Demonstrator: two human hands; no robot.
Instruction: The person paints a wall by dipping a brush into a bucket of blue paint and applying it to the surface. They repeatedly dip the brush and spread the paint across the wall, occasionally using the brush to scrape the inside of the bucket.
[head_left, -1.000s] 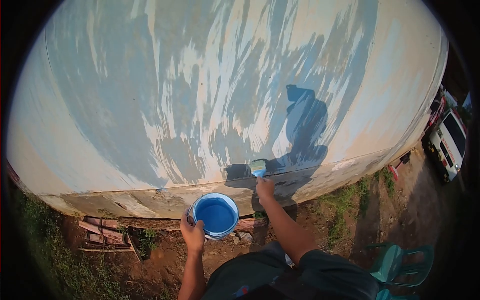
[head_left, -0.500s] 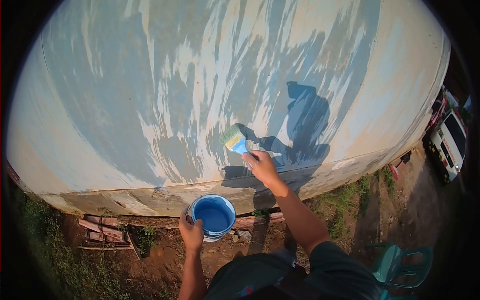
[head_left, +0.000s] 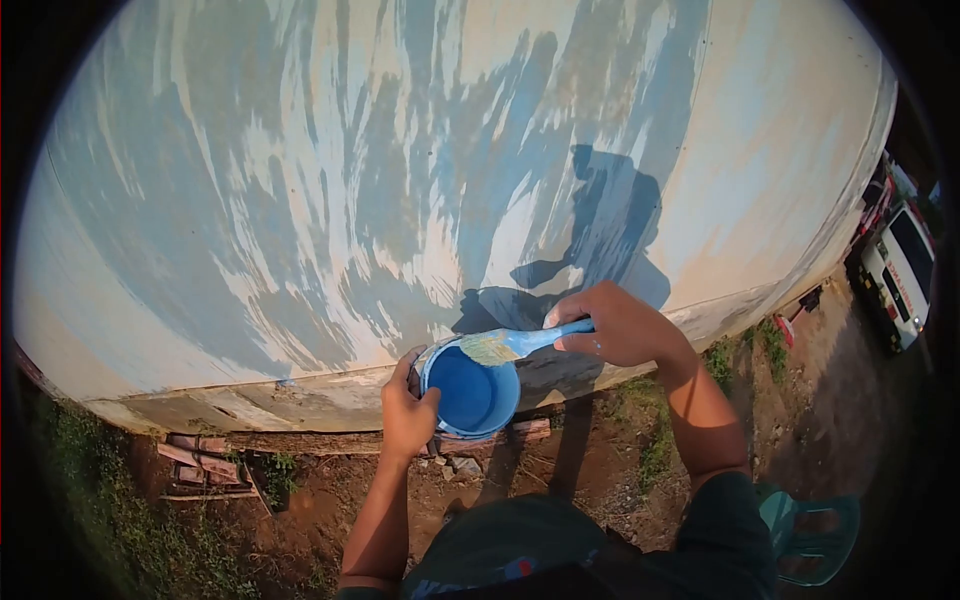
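A paintbrush point(head_left: 515, 343) with a blue handle is pinched in my right hand point(head_left: 625, 325), its bristles lying over the far rim of a paint bucket point(head_left: 515, 405). Blue paint point(head_left: 462, 395) shows inside the bucket. My left hand point(head_left: 408, 412) grips the bucket's left side, thumb towards me and fingers partly hidden behind the rim. Beyond both hands rises a pale wall point(head_left: 350, 180) streaked with uneven grey-blue paint, and my shadow falls on it.
A ledge runs along the wall's foot. Broken reddish planks or bricks point(head_left: 205, 467) lie on the soil at left. A green plastic chair point(head_left: 815, 535) stands at lower right. Farther right is a white vehicle point(head_left: 897, 280). Grass and small stones lie along the ground.
My right hand has drawn the paintbrush back from the wall to the bucket's rim. The bucket and my left hand have shifted right and slightly up in view.
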